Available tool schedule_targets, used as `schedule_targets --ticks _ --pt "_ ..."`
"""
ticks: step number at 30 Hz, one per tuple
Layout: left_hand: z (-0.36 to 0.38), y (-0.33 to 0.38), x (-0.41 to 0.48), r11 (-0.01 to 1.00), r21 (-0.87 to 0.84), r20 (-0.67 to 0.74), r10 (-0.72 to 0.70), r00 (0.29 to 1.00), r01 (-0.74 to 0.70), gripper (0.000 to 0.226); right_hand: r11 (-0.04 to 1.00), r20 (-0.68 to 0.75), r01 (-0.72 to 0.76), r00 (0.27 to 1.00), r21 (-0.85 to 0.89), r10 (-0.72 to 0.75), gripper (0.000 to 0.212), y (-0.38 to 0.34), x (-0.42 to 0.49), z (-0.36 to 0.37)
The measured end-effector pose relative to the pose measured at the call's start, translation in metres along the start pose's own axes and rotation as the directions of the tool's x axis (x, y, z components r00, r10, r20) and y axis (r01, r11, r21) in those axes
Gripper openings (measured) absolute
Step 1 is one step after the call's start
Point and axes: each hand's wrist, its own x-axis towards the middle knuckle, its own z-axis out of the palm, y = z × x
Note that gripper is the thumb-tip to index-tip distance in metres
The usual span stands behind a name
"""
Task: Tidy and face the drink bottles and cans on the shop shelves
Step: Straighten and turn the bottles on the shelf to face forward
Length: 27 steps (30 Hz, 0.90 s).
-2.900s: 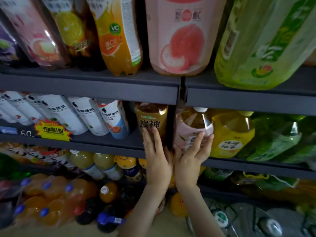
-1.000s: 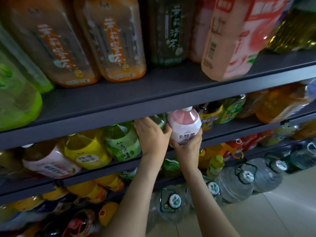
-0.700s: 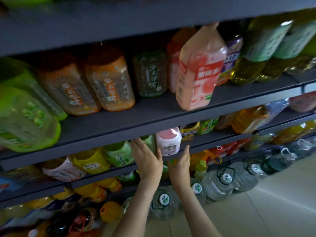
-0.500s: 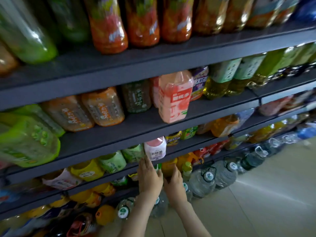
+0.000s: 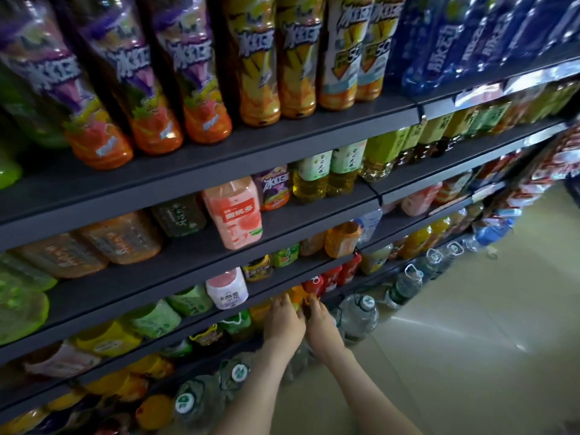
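My left hand [image 5: 284, 323] and my right hand [image 5: 320, 323] are side by side just below a dark shelf edge [image 5: 276, 285], fingers stretched up and forward. Their fingertips reach an orange bottle [image 5: 297, 293] on the shelf beneath; whether they touch it is unclear. Neither hand grips anything. A pink-capped white bottle [image 5: 226, 288] stands at the front of the shelf above and left of my hands, label facing out. Beside it are green bottles [image 5: 190, 301]. Red cans or caps [image 5: 332, 276] sit right of the orange bottle.
Dark shelves run up to the right. A tall pink peach bottle [image 5: 233, 213] stands forward on a higher shelf. Purple and yellow iced-tea bottles [image 5: 257, 64] fill the top shelf. Large water jugs [image 5: 357, 317] line the tiled floor [image 5: 455, 340].
My hands let go of the pink-capped white bottle, left it on its shelf and dropped to the shelf below. The view has pulled back and up, showing more shelves.
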Motion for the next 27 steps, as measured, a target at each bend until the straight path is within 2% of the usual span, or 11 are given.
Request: schedule_targets --ticks 4,9,12,14,17,19,24,27 --pt "0.041 0.067 0.024 1.000 -0.011 -0.028 -0.019 0.999 0.019 0.052 0.998 0.035 0.052 0.998 -0.030 -0.051 0.064 0.054 0.039 -0.056" --pt "0.096 0.146 0.062 0.996 -0.088 -0.090 -0.003 0.996 -0.005 0.050 0.994 0.063 0.101 0.993 -0.034 -0.099 0.061 0.127 0.096 -0.129" --pt "0.114 0.177 0.092 0.975 -0.205 -0.208 -0.127 0.970 0.084 0.058 0.995 -0.003 0.092 0.996 0.042 -0.092 0.064 0.153 0.136 -0.156" --pt "0.122 0.189 0.119 0.944 -0.310 -0.289 -0.207 0.935 0.113 0.068 0.985 -0.055 0.101 0.994 0.141 -0.094 0.065 0.162 0.165 -0.162" --pt "0.138 0.193 0.167 0.921 -0.391 -0.461 -0.198 0.865 0.002 0.087 0.942 -0.139 0.064 0.990 0.330 -0.018 0.073 0.174 0.215 -0.158" --pt "0.150 0.193 0.198 0.895 -0.438 -0.541 -0.194 0.818 -0.077 0.098 0.918 -0.221 0.044 0.974 0.394 0.048 0.080 0.184 0.247 -0.152" --pt "0.185 0.190 0.248 0.845 -0.483 -0.667 -0.185 0.721 -0.231 0.104 0.872 -0.391 0.235 0.919 0.430 -0.054 0.080 0.195 0.300 -0.139" --pt "0.202 0.187 0.261 0.850 -0.453 -0.743 -0.194 0.640 -0.269 0.107 0.889 -0.488 0.267 0.871 0.371 -0.057 0.078 0.198 0.311 -0.129"
